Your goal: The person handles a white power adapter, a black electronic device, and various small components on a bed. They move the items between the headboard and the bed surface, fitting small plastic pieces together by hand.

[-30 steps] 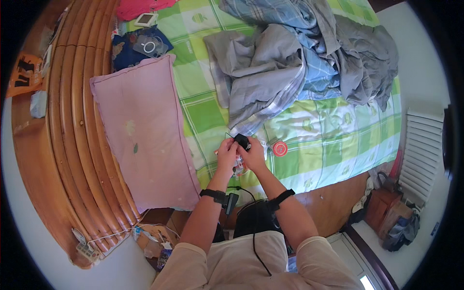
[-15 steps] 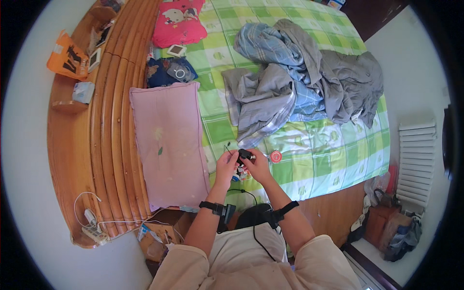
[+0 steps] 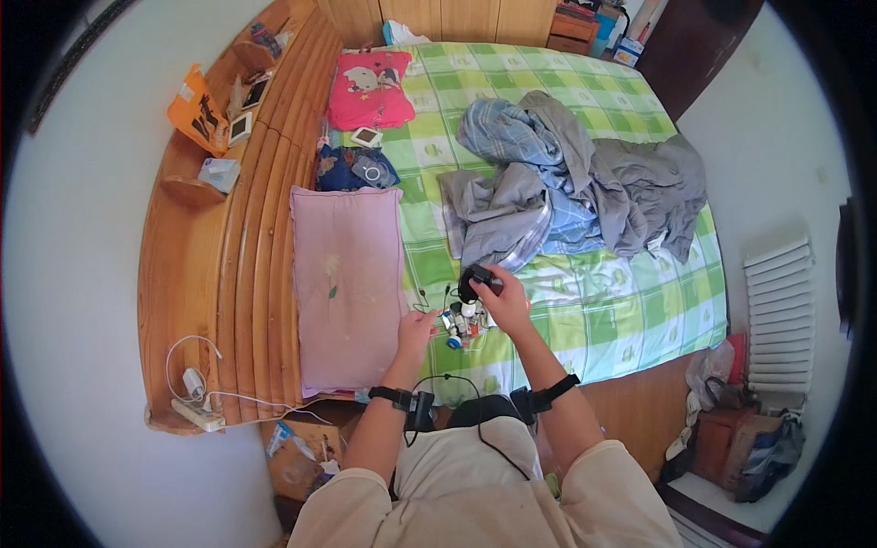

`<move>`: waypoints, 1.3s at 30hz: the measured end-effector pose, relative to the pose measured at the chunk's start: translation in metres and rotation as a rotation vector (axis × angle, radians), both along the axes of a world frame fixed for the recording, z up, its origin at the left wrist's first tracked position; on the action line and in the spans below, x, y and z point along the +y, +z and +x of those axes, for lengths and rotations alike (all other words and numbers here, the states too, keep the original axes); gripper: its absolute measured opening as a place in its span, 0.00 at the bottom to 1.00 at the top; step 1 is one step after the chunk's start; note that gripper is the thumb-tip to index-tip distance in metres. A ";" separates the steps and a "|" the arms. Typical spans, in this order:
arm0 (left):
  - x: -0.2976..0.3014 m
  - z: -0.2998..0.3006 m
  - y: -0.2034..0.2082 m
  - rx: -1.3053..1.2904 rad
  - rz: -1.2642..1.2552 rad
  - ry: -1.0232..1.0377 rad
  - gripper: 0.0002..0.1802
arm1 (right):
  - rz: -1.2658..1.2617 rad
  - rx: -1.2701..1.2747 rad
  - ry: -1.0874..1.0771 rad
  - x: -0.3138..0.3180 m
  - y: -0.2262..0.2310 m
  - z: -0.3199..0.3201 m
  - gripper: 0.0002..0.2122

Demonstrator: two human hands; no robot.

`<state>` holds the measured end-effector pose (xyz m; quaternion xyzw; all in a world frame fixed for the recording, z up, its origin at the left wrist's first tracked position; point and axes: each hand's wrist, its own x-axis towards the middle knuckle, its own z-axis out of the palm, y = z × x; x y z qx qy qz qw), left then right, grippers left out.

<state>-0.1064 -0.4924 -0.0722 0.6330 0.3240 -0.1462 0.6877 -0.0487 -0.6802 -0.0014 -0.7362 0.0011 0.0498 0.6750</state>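
Observation:
My right hand (image 3: 508, 300) grips a small black device (image 3: 474, 281) whose exact kind I cannot make out, raised over a pile of small things. That pile (image 3: 464, 321), with white, blue and orange-red pieces, lies on the green-and-white checked sheet (image 3: 566, 321). Just left of the pile is my left hand (image 3: 417, 331), fingers partly stretched and apart, with nothing visible in them. A thin black cable (image 3: 422, 300) curls on the sheet beyond it, running toward the device. Each forearm wears a black strap with a small box.
A pink pillow (image 3: 347, 283) lies left of my left hand, against the wooden headboard (image 3: 245, 237). Rumpled grey and blue bedding (image 3: 566, 183) covers the bed's middle. Farther off are a red pillow (image 3: 373, 89) and a blue cloth (image 3: 352, 170). A white radiator (image 3: 776, 315) stands at right.
Both hands were together at the black device. Now they are apart: the right hand alone holds it, the left has let go and moved left and down. The view has tilted up.

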 end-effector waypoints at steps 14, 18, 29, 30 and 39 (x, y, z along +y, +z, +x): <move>0.007 0.021 0.160 -0.742 -0.146 -0.131 0.25 | 0.152 -0.178 0.204 0.038 0.123 0.004 0.13; 0.018 0.019 0.200 -0.689 -0.094 -0.165 0.23 | 0.179 -0.122 0.273 0.051 0.154 0.004 0.11; 0.055 0.026 0.214 -0.691 -0.178 -0.028 0.14 | -0.072 -0.114 0.342 0.093 0.152 -0.005 0.20; 0.055 0.022 0.220 -0.684 -0.177 -0.025 0.14 | -0.044 -0.173 0.308 0.096 0.152 -0.009 0.20; 0.048 0.022 0.227 -0.710 0.048 0.010 0.18 | -0.072 -0.297 0.132 0.085 0.133 -0.009 0.14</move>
